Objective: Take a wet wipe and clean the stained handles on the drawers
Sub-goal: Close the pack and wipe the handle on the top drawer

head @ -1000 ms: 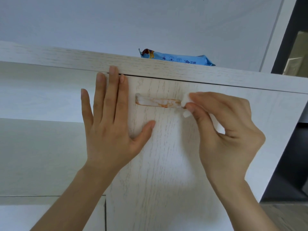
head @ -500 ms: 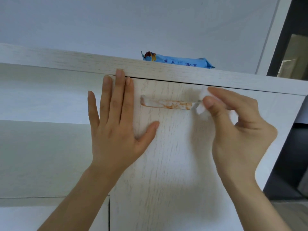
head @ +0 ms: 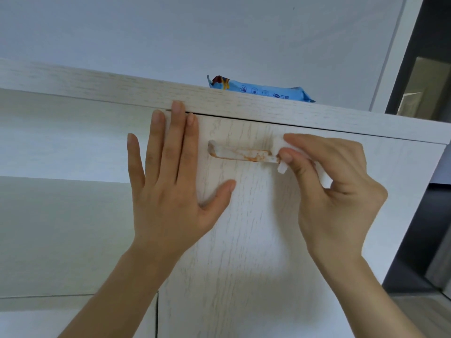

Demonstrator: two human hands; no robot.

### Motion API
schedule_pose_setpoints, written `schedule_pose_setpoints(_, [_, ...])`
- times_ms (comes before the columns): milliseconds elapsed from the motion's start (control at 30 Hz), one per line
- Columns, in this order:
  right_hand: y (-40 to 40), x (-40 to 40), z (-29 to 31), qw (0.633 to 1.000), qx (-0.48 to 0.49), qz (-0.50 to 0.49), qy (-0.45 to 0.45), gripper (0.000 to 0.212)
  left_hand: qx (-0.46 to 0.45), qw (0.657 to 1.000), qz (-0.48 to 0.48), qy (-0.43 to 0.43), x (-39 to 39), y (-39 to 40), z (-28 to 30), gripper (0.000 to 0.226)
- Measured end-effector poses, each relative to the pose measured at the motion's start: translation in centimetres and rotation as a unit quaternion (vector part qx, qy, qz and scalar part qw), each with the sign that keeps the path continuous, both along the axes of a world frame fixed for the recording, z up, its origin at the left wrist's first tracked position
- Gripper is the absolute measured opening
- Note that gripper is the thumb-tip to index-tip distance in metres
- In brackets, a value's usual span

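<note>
The left hand (head: 168, 191) lies flat on the pale, wood-grained drawer front (head: 256, 240), fingers straight and slightly spread. The right hand (head: 334, 191) pinches a folded white wet wipe (head: 280, 145) around the right end of the bar-shaped handle (head: 241, 154), which shows orange-brown smears. A glossy blue wipe packet (head: 263, 90) rests on the top edge; its print is too small to read.

Home interior, whitewashed wood-grain cabinet (head: 244, 240), plain pale wall (head: 219, 32), dark doorway (head: 429, 69) at right
</note>
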State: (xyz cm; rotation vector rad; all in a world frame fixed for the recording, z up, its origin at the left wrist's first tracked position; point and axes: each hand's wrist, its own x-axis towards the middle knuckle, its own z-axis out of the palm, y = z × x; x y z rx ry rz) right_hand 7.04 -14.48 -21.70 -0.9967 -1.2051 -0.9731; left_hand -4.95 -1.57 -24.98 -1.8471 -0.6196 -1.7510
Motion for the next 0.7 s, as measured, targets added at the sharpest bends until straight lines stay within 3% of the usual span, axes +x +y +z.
schedule_pose_setpoints(67, [-0.2, -0.3, 0.1, 0.990, 0.011, 0.098, 0.105, 0.020, 0.000, 1.000, 0.000, 0.000, -0.1, 0.1, 0.0, 0.080])
schedule_pose_setpoints(133, [-0.4, -0.2, -0.2, 0.980, 0.017, 0.137, 0.141, 0.017, 0.001, 1.000, -0.001, 0.001, -0.1, 0.1, -0.1, 0.080])
schedule_pose_setpoints(300, [-1.3, 0.9, -0.3, 0.998, -0.061, -0.013, -0.006, 0.028, 0.000, 1.000, -0.004, 0.000, 0.0, 0.1, -0.1, 0.080])
schedule_pose_setpoints(467, [-0.6, 0.3, 0.2, 0.996, -0.041, -0.025, -0.073, 0.023, 0.003, 1.000, 0.008, -0.003, 0.0, 0.1, -0.1, 0.079])
schedule_pose_setpoints(700, [0.1, -0.9, 0.0, 0.999, -0.024, -0.008, -0.025, 0.026, 0.001, 1.000, 0.006, -0.002, 0.0, 0.1, -0.1, 0.078])
